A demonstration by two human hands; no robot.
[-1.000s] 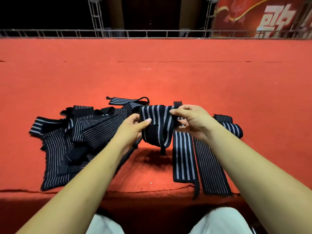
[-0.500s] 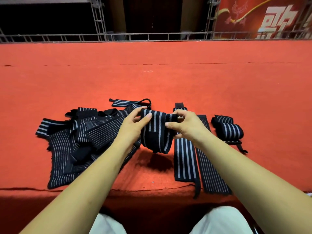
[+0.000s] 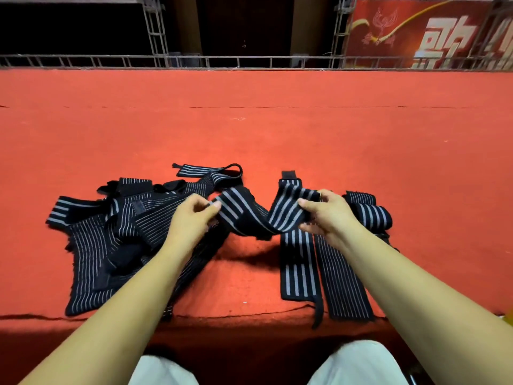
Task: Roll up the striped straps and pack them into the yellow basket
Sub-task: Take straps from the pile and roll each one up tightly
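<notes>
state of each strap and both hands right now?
Held strap: unrolled, sagging between both hands.
Left hand: pinching its left end.
Right hand: gripping its right end.
Pile: loose, tangled, unrolled.
Flat straps: two, laid out side by side.
Rolled strap: rolled, on the carpet.

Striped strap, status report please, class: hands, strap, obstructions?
Left hand and right hand pinch strap, sagging, unrolled. One roll done right. Basket not clearly visible.

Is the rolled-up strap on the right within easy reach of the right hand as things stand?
Probably yes. The rolled strap lies just beyond the right hand with nothing between, but that hand is busy holding the sagging strap with the left hand.
</notes>
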